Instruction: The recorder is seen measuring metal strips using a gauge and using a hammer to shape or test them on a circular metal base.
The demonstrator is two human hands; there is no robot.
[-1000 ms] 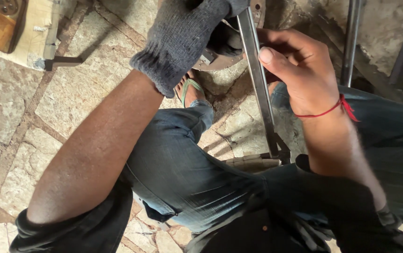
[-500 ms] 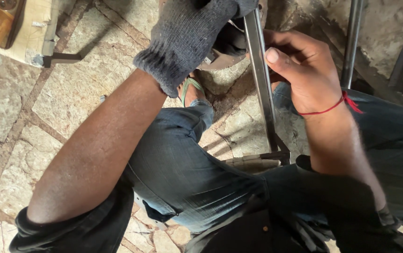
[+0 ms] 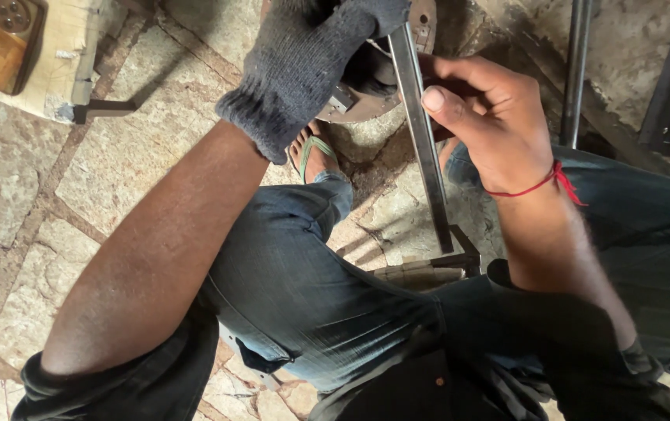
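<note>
A floor [image 3: 116, 179] of rough stone slabs lies underfoot. A flat metal bar [image 3: 422, 156] runs near to far, almost upright, its far end under the gloved left hand [image 3: 311, 54]. The left fingers are closed around something unclear. The bare right hand [image 3: 491, 117] curls its fingers on the bar.

A single view is given, taken from a head-worn camera that is pointed steeply down and slightly forward over the lap. The gloved left hand [image 3: 315, 58], the bare right hand [image 3: 483, 117] and the long flat grey metal bar [image 3: 420, 140] are seen at close range, with the beige stone-slab floor [image 3: 116, 171] beneath.
</note>
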